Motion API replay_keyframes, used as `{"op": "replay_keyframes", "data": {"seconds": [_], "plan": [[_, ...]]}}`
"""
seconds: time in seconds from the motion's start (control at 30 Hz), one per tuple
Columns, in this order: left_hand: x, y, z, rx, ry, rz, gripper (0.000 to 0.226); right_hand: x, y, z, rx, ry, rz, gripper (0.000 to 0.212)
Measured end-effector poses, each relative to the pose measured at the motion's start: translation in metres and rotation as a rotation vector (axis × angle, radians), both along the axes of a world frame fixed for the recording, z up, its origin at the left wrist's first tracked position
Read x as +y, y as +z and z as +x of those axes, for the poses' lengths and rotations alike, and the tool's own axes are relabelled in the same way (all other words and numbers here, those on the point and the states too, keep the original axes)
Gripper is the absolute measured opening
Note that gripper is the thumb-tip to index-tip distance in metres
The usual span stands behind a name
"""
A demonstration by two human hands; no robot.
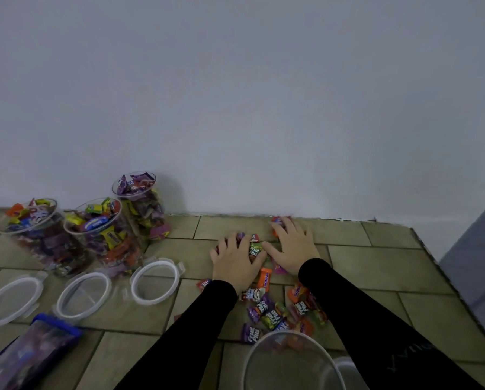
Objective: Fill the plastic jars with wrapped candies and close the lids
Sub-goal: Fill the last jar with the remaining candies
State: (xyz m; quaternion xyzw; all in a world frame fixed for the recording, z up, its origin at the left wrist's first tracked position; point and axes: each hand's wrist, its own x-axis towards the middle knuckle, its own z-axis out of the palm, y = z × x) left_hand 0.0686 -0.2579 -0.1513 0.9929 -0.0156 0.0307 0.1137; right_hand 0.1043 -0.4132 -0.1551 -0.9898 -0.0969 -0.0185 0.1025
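I count three filled jars (94,235), three loose lids (154,281) and one open jar (289,361) on the desk (376,263). My left hand (235,260) and right hand (292,246), fingers spread, press flat on the scattered candies (266,308).

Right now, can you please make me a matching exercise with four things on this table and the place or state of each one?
Things:
1. three filled jars
2. three white lids
3. loose wrapped candies
4. blue-lidded container

Places or states:
A. lying on its side at the near left
B. flat on the table, off their jars
C. standing open by the wall, far left
D. scattered under and near both hands

Pairs: 1-C, 2-B, 3-D, 4-A
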Motion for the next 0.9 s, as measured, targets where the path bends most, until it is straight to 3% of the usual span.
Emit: {"op": "replay_keyframes", "data": {"seconds": [0.1,0.2,0.3,0.47,0.57,0.67,0.77,0.9], "plan": [[0.001,-0.004,0.001,-0.048,-0.024,-0.024,0.051,0.000,-0.005,-0.002,-0.109,0.000,-0.017,0.088],[0.003,-0.005,-0.001,-0.043,-0.075,-0.075,0.044,0.003,-0.005,-0.005,-0.140,0.016,-0.018,0.088],[0.005,-0.003,-0.005,-0.036,-0.107,-0.140,0.038,0.007,-0.007,-0.015,-0.131,0.034,0.024,0.078],[0.005,0.001,-0.017,-0.005,-0.128,-0.157,0.033,0.007,-0.010,-0.032,-0.119,0.086,0.128,0.041],[0.001,0.004,-0.021,0.065,-0.134,-0.096,0.034,0.007,-0.004,-0.040,-0.134,0.124,0.060,0.048],[0.003,0.014,-0.024,0.155,-0.181,-0.036,0.037,0.009,0.006,-0.048,-0.117,0.123,0.001,0.043],[0.005,0.025,-0.027,0.220,-0.215,-0.075,0.035,0.008,0.014,-0.052,-0.087,0.109,-0.032,0.046],[0.008,0.030,-0.035,0.159,-0.223,-0.183,0.026,0.003,0.022,-0.060,-0.061,0.040,0.122,0.044]]}}
